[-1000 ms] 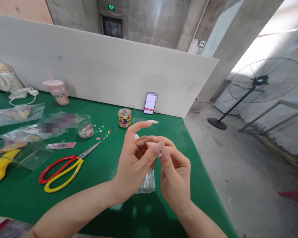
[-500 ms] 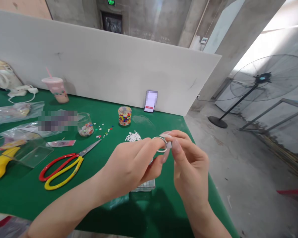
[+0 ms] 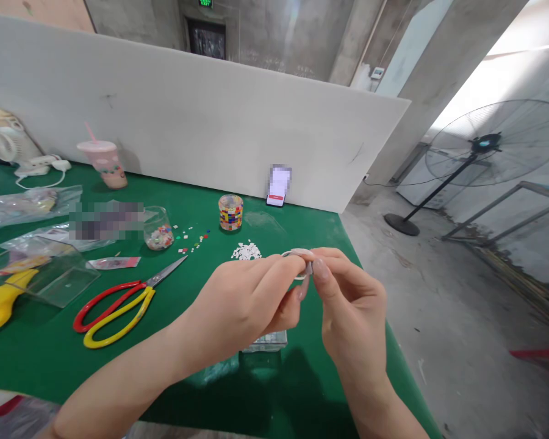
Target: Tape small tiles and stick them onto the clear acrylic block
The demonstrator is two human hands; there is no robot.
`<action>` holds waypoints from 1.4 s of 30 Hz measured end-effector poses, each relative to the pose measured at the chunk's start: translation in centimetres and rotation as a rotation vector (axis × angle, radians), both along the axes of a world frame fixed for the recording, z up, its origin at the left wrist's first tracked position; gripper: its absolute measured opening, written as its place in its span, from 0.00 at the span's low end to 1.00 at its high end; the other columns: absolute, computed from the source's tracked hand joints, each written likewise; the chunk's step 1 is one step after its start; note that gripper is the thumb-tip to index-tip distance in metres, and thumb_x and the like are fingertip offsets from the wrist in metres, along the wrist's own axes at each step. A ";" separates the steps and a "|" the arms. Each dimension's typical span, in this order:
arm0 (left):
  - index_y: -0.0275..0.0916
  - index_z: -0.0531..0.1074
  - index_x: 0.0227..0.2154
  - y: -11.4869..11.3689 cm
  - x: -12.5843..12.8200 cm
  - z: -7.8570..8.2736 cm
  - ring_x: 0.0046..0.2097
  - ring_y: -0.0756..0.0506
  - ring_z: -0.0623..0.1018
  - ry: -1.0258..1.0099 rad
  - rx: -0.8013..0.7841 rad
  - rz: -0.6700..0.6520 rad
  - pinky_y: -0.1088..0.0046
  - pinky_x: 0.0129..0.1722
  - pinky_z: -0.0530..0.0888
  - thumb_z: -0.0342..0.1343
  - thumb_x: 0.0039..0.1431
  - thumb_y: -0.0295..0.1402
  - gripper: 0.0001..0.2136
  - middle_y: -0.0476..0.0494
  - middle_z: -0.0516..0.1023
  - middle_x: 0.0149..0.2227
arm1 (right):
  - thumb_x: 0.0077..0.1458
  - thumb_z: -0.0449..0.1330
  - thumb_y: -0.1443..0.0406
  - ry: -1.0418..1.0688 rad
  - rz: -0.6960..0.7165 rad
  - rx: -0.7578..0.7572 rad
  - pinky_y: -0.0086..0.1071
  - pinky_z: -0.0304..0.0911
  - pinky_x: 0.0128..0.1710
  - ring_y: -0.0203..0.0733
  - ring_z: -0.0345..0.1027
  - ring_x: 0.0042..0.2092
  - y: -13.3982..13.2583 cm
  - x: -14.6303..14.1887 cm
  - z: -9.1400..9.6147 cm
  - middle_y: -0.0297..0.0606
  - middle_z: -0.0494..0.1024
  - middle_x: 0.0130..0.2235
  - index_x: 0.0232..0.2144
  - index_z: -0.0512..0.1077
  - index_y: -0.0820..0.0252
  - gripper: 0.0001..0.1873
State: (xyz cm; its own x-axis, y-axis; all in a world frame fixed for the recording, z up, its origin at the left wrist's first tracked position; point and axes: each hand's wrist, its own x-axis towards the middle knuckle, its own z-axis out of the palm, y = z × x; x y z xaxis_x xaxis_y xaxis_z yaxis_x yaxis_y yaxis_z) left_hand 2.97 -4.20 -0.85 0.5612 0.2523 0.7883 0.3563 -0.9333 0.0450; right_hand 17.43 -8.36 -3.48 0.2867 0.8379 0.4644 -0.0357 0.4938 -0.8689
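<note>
Two grips (image 3: 249, 299) (image 3: 354, 299) hold one pale ring (image 3: 301, 278).

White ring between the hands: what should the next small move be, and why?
I'd probably steady the white ring with the left hand and press gently with the right hand: the left fingers grip the ring, the right thumb is at its edge, beside what looks like a small pale piece, and the fingers hide whether that sits flat.

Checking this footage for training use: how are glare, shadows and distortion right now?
Throughout the head view: wall glaring white at upper right; fan looks stretched toward the edge; dark shadow on green table below left hand and right hand; phone partly pixelated.
</note>
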 end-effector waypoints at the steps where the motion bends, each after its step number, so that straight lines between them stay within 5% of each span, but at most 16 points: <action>1: 0.26 0.74 0.35 0.0 -0.1 0.1 0.17 0.55 0.62 0.009 -0.007 -0.009 0.80 0.17 0.63 0.45 0.63 0.22 0.11 0.56 0.64 0.18 | 0.57 0.66 0.63 -0.001 0.000 0.003 0.29 0.70 0.40 0.35 0.74 0.40 0.0 0.0 0.0 0.30 0.82 0.35 0.33 0.83 0.46 0.05; 15: 0.30 0.71 0.27 -0.1 -0.2 0.4 0.18 0.55 0.62 0.083 -0.029 0.001 0.81 0.16 0.61 0.42 0.63 0.21 0.14 0.55 0.65 0.18 | 0.57 0.66 0.62 -0.016 0.001 -0.043 0.28 0.70 0.40 0.36 0.74 0.39 0.0 -0.1 -0.1 0.30 0.81 0.34 0.32 0.83 0.47 0.05; 29: 0.38 0.65 0.32 -0.6 -0.2 0.0 0.22 0.58 0.62 -0.041 -0.321 -0.079 0.85 0.21 0.61 0.48 0.60 0.20 0.07 0.59 0.66 0.24 | 0.62 0.62 0.60 -0.009 0.020 -0.066 0.35 0.69 0.42 0.39 0.73 0.39 -0.6 -0.5 0.2 0.32 0.81 0.35 0.35 0.82 0.47 0.08; 42: 0.36 0.68 0.33 -1.0 -0.1 -0.1 0.21 0.57 0.62 -0.060 -0.320 -0.062 0.85 0.20 0.61 0.48 0.60 0.22 0.06 0.59 0.66 0.22 | 0.62 0.61 0.59 -0.021 0.028 -0.070 0.35 0.68 0.41 0.39 0.72 0.39 -0.7 -0.5 0.3 0.32 0.81 0.34 0.36 0.82 0.46 0.08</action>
